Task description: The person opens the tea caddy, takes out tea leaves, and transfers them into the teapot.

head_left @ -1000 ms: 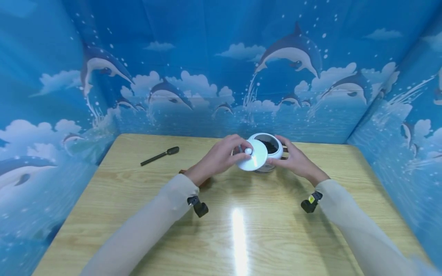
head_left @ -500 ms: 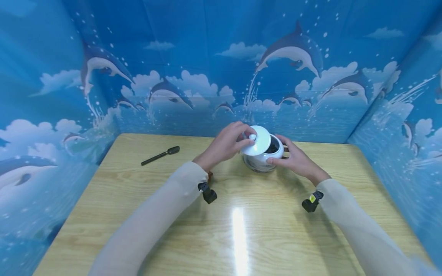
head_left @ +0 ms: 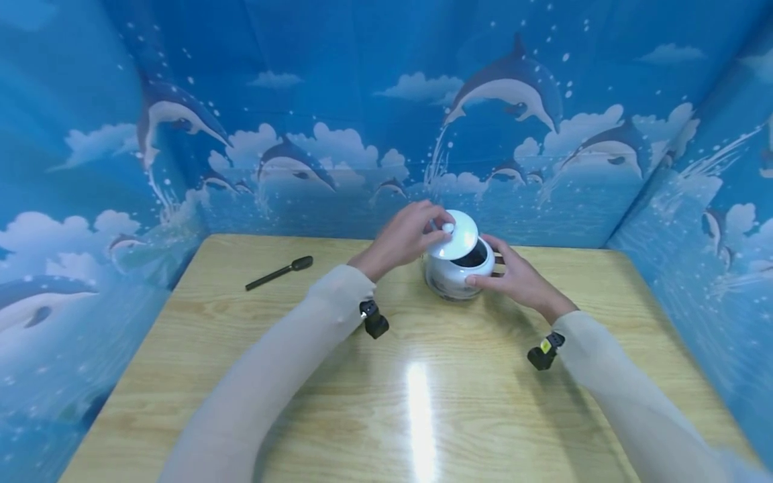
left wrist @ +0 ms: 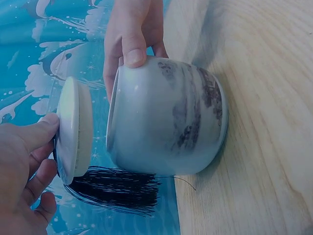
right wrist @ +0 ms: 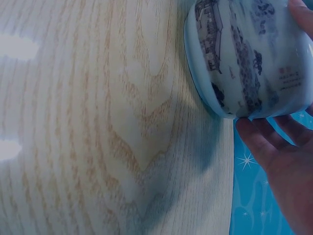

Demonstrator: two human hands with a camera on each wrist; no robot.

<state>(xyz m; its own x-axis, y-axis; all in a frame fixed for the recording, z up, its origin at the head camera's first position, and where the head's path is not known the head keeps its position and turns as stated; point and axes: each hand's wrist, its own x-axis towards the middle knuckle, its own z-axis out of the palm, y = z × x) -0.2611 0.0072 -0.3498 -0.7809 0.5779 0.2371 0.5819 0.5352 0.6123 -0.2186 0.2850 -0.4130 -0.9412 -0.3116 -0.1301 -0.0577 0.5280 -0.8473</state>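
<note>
My left hand (head_left: 398,241) pinches the knob of a round white lid (head_left: 461,233). Tilted, the lid hovers over the left part of the mouth of a rounded white jar (head_left: 449,276), apart from its rim. Dark contents show inside the jar, which stands on the table. My right hand (head_left: 516,278) grips the jar from the right, thumb in front and fingers behind. In the left wrist view, a grey landscape pattern marks the jar's side, and a bundle of black strands (left wrist: 117,188) appears beside lid and jar. The right wrist view shows right-hand fingertips (right wrist: 244,126) against the jar's wall.
A black spoon-like utensil (head_left: 300,263) lies on the wooden table (head_left: 483,389) at the left. A dolphin-patterned blue curtain (head_left: 356,194) stands along the table's back edge and both sides.
My left hand has carried the lid up and to the right, from in front of the jar to over its mouth. The left forearm now covers a reddish-brown object seen earlier. The right hand stays put.
</note>
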